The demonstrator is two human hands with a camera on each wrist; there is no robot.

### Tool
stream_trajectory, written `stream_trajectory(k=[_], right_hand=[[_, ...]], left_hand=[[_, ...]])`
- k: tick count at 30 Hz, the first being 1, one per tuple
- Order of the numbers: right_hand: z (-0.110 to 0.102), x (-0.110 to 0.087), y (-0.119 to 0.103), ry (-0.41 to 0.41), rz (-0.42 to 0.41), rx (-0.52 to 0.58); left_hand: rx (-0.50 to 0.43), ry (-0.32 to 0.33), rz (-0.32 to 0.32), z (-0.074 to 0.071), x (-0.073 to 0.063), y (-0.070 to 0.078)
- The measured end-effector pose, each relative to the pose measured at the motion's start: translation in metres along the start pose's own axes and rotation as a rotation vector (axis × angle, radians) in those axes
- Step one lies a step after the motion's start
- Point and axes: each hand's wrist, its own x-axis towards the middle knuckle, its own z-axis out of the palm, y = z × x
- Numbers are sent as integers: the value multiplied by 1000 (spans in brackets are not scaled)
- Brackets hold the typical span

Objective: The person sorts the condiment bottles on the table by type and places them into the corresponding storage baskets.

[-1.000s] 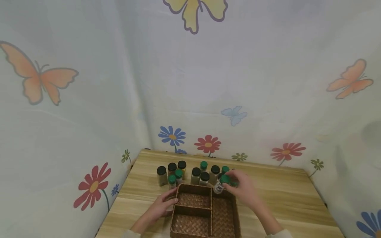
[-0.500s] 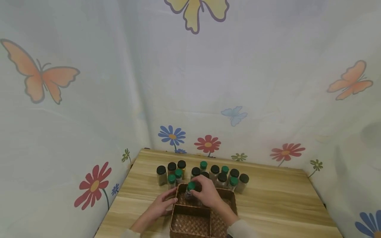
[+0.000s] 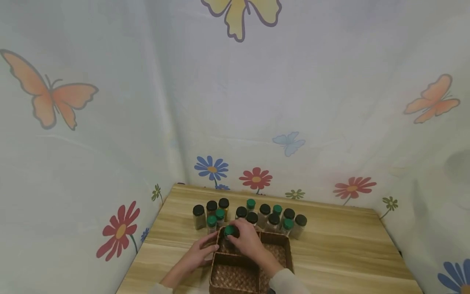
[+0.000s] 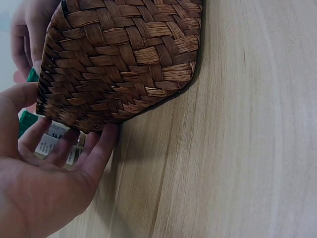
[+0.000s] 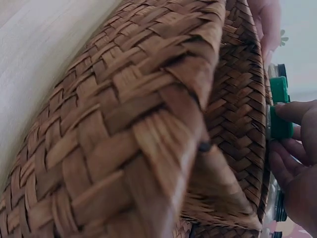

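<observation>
A brown woven basket [image 3: 236,257] with three compartments stands at the table's front. My left hand [image 3: 194,258] holds its back left corner; in the left wrist view the fingers [image 4: 101,151] lie against the outer wall and the thumb reaches the rim. With thumb and fingers, my right hand [image 3: 249,241] pinches the green cap [image 3: 229,231] of a small spice jar, upright in the back left compartment. The jar's body is mostly hidden by the hand and the basket wall. In the right wrist view the same hand [image 5: 302,163] is at the green cap [image 5: 281,124].
Behind the basket stand several spice jars with black or green caps: a left group [image 3: 199,218], a middle jar [image 3: 251,205] among others, and a right group [image 3: 298,224]. The wooden table [image 3: 341,245] extends right. A printed cloth wall [image 3: 330,102] surrounds it.
My right hand has carried the green-capped jar left from above the right compartment into the back left one, then slightly lower and further left. My left hand stays at the basket's corner.
</observation>
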Motion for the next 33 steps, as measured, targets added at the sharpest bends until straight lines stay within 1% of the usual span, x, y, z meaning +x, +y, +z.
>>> stream_trajectory(k=[4,6,8,10,13,16,18,20,22,26,28,33], right_hand=[[-14,-4,0,-40,18,-9],[-27,-8,2,-51,28,3],[-42,-14,6,-32,26,15],[-59,-21,11,18,29,26],[-81,-33,24,133,40,25],[-101,-42,42,250,64,4],[-113,-48,54,302,79,-26],[-122,-53,68,327,94,-57],[-129,-58,80,320,121,-78],[-136,-67,96,264,196,-86],[-138,-71,100,234,230,-78],[-137,-74,100,181,255,-94]], left_hand=[[2,3,-4,1,0,0],[0,3,-7,1,0,0],[-2,7,-7,2,-1,0],[-6,10,-7,2,-1,-1],[-5,14,-5,1,0,-1],[-3,15,-3,-1,0,0],[-8,14,-4,-1,0,1],[-10,15,-3,0,-1,2],[-10,12,-3,0,-1,3],[-2,7,-4,0,-2,3],[2,7,-5,0,-2,2],[4,7,2,0,0,-1]])
